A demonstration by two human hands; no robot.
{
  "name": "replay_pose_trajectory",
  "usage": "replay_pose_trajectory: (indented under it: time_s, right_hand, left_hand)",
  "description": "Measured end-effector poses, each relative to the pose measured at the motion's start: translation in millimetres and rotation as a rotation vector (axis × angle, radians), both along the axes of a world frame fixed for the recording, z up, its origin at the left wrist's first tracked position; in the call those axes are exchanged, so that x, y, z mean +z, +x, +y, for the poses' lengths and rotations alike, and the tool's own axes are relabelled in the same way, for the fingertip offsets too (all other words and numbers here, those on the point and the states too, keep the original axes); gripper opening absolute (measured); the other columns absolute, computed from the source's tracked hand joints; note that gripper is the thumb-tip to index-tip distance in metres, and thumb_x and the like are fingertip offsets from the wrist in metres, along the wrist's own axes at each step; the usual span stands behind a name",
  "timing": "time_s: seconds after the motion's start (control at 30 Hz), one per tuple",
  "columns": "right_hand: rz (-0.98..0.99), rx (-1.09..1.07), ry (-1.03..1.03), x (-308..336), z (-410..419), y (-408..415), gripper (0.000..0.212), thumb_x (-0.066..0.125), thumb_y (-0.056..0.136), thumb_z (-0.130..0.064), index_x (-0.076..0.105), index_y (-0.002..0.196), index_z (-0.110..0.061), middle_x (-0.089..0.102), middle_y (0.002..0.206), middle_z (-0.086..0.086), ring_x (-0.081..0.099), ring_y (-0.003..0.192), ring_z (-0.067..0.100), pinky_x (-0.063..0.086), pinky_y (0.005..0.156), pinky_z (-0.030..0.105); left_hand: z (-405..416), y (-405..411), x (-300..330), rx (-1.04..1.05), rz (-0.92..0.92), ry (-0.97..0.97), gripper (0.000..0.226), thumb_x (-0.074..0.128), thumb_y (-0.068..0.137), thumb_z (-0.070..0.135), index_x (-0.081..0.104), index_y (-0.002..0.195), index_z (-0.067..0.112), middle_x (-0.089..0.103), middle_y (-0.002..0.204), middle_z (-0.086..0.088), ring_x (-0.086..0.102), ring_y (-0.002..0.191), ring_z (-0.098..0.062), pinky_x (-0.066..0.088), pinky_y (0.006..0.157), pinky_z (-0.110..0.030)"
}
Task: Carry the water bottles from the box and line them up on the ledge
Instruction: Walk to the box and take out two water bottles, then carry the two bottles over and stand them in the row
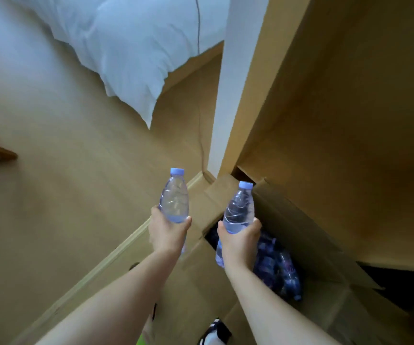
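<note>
While both hands are gripping low, left hand holding one bottle and right hand another bottle above the box, the tops are risking tipping or slipping during carrying.

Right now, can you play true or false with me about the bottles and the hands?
1. Each hand holds a water bottle. True: the left hand grips the left bottle and the right hand grips the right bottle.
2. The bottle caps are red. False: both caps are light blue.
3. The cardboard box is closed. False: its flaps are open.
4. More bottles lie inside the box. True.
5. The held bottles lie flat on the floor. False: they are held in the air, caps pointing up.
</note>
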State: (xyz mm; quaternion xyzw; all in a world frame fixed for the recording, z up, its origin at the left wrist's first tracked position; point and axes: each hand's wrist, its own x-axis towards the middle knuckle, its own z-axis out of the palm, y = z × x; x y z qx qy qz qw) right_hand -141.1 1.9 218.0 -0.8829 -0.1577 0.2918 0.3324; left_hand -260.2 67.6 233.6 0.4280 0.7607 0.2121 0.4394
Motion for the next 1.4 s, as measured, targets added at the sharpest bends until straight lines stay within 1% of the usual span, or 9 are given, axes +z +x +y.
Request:
replay_pose_trajectory:
  time_s: [0.2,0.27,0.37,0.67,0.8,0.93,1.13,1.27,1.4]
  right_hand:
    - [0.037,0.072,0.078,47.5,78.7,-98.0,0.076,0.078,0.077,-0.037,0.037,0.134,-0.009,0.049,0.13,0.009,0.057,0.114,0.03,0.045,0.085,0.035]
    - [0.038,0.117,0.081,62.0,115.7,-131.4,0.07,0.077,0.078,-0.039,0.038,0.129,-0.012,0.05,0.127,0.006,0.058,0.11,0.03,0.045,0.08,0.035]
    - [-0.011,0.179,0.098,84.3,176.0,-183.2,0.069,0.077,0.078,-0.037,0.039,0.127,-0.008,0.051,0.126,0.012,0.056,0.11,0.035,0.041,0.077,0.036]
    - [-0.014,0.423,0.191,149.2,305.4,-313.9,0.067,0.072,0.08,-0.045,0.036,0.128,-0.014,0.05,0.126,0.002,0.06,0.1,0.03,0.051,0.08,0.041]
    - [-0.014,0.524,0.193,168.4,356.4,-349.9,0.077,0.072,0.08,-0.046,0.033,0.137,-0.013,0.044,0.133,0.003,0.058,0.108,0.031,0.05,0.086,0.044]
    - [0.008,0.631,0.241,169.4,411.4,-373.2,0.077,0.074,0.078,-0.043,0.035,0.138,-0.014,0.048,0.129,0.003,0.058,0.109,0.028,0.051,0.09,0.046]
    - [0.0,0.744,0.253,172.3,542.9,-400.5,0.077,0.073,0.079,-0.046,0.032,0.138,-0.017,0.048,0.13,0.002,0.058,0.108,0.025,0.043,0.078,0.033]
    - [-0.023,0.822,0.315,197.8,635.3,-418.5,0.079,0.074,0.079,-0.047,0.034,0.138,-0.013,0.049,0.128,0.004,0.057,0.11,0.026,0.037,0.077,0.03]
    - [-0.002,0.871,0.355,224.2,703.6,-438.8,0.077,0.073,0.079,-0.047,0.033,0.135,-0.013,0.052,0.122,0.004,0.056,0.096,0.022,0.038,0.075,0.029]
  left_hand:
    - [61.1,-97.2,48.7,0.13,-0.014,0.037,0.058,0.08,0.071,0.023,0.048,0.117,0.009,0.06,0.112,-0.009,0.059,0.104,-0.031,0.048,0.089,-0.043]
    - [92.5,-134.5,63.5,0.164,-0.008,0.062,0.06,0.079,0.071,0.024,0.048,0.12,0.01,0.06,0.115,-0.009,0.059,0.105,-0.03,0.048,0.091,-0.044]
    - [140.8,-194.3,83.7,0.23,0.004,0.123,0.062,0.08,0.07,0.023,0.048,0.121,0.008,0.059,0.116,-0.011,0.059,0.106,-0.032,0.048,0.092,-0.045]
    - [238.0,-330.7,133.9,0.483,0.104,0.218,0.07,0.083,0.069,0.025,0.046,0.124,0.002,0.056,0.122,-0.017,0.054,0.113,-0.034,0.044,0.096,-0.043]
    - [276.9,-365.3,150.0,0.561,0.14,0.23,0.071,0.083,0.069,0.029,0.045,0.125,0.005,0.056,0.122,-0.014,0.054,0.112,-0.033,0.046,0.095,-0.043]
    - [333.4,-383.4,162.2,0.656,0.109,0.215,0.065,0.082,0.071,0.03,0.045,0.121,0.01,0.055,0.12,-0.009,0.056,0.108,-0.03,0.048,0.09,-0.041]
    - [450.3,-396.7,174.7,0.682,0.097,0.269,0.069,0.082,0.072,0.027,0.044,0.126,0.009,0.053,0.123,-0.009,0.055,0.112,-0.029,0.048,0.095,-0.043]
    - [518.7,-407.5,194.9,0.74,0.104,0.289,0.073,0.082,0.073,0.027,0.041,0.131,0.008,0.051,0.127,-0.01,0.053,0.116,-0.029,0.047,0.097,-0.044]
    - [576.1,-425.6,215.4,0.782,0.152,0.317,0.075,0.082,0.073,0.029,0.041,0.132,0.008,0.051,0.129,-0.01,0.051,0.118,-0.028,0.046,0.097,-0.04]
